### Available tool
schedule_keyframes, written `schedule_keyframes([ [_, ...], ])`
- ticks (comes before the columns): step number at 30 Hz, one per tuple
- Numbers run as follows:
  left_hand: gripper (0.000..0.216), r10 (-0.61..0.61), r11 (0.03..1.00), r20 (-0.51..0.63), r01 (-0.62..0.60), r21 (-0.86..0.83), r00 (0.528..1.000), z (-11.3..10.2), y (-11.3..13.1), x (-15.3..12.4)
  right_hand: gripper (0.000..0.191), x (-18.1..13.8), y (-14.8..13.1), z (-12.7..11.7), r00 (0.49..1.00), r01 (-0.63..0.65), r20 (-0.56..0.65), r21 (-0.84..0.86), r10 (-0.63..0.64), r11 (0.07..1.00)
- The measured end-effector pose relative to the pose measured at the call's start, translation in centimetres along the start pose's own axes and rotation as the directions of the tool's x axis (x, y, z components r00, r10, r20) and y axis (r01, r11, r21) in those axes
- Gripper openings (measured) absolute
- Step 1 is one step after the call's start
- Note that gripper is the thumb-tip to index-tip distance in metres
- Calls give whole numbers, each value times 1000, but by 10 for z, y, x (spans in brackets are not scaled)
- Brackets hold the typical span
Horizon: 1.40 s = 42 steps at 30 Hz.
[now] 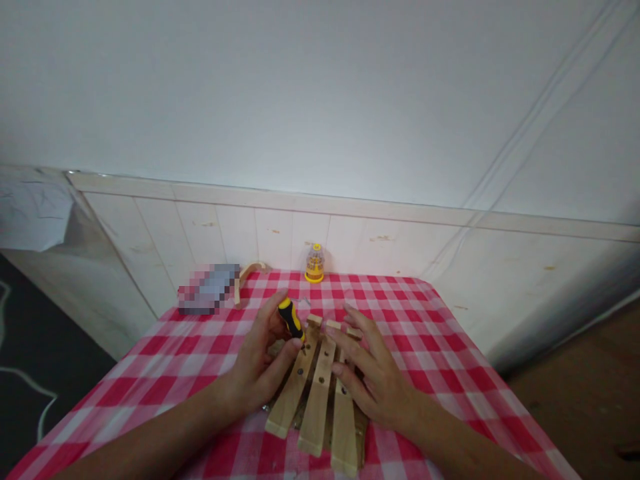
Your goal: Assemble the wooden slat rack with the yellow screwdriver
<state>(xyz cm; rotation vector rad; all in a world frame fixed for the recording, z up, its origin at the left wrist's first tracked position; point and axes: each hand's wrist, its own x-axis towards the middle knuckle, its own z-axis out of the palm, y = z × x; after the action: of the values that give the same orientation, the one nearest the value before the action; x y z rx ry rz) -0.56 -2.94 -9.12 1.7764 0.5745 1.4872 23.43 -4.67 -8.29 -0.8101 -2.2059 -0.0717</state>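
My left hand (263, 357) is closed round a short black and yellow screwdriver (291, 319), tilted with its lower end over the left wooden slat. Three pale wooden slats (316, 407) lie side by side in front of me, fanning slightly apart, with dark screw heads or holes along them. My right hand (373, 370) rests over the right slat, fingers spread and fingertips touching the wood. Part of the right slat and whatever lies beneath the slats are hidden.
A red and white checked cloth (420, 407) covers the table. Against the panelled wall (380, 243) stands a yellow-capped container (315, 265). A curved wooden piece (241, 280) and a blurred-out flat object (207, 290) lie at the back left.
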Motion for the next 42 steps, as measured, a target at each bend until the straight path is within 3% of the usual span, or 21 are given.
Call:
schedule_keyframes([
  [6, 61, -56, 998, -32, 56, -23, 998, 2, 1, 2, 43, -5, 13, 3, 978, -180, -101, 51, 184, 982],
  [12, 59, -100, 995, -76, 99, -13, 992, 6, 2, 2, 42, -8, 21, 9, 930, -337, -99, 156, 355, 928],
  [17, 65, -189, 978, -179, 202, 58, 966, 4, -1, -4, 39, -9, 23, 6, 923, -362, -75, 159, 376, 919],
  [27, 67, -284, 955, -243, 297, 15, 927, 6, 4, -3, 42, -13, 25, 2, 925, -355, -48, 246, 377, 902],
  [35, 63, -425, 905, -279, 409, -115, 861, 14, 15, 1, 39, -11, 25, 3, 914, -387, -10, 284, 406, 877],
  [42, 69, -578, 804, -316, 456, -382, 753, 28, 24, 2, 37, -13, 28, 8, 876, -445, -15, 358, 482, 821],
])
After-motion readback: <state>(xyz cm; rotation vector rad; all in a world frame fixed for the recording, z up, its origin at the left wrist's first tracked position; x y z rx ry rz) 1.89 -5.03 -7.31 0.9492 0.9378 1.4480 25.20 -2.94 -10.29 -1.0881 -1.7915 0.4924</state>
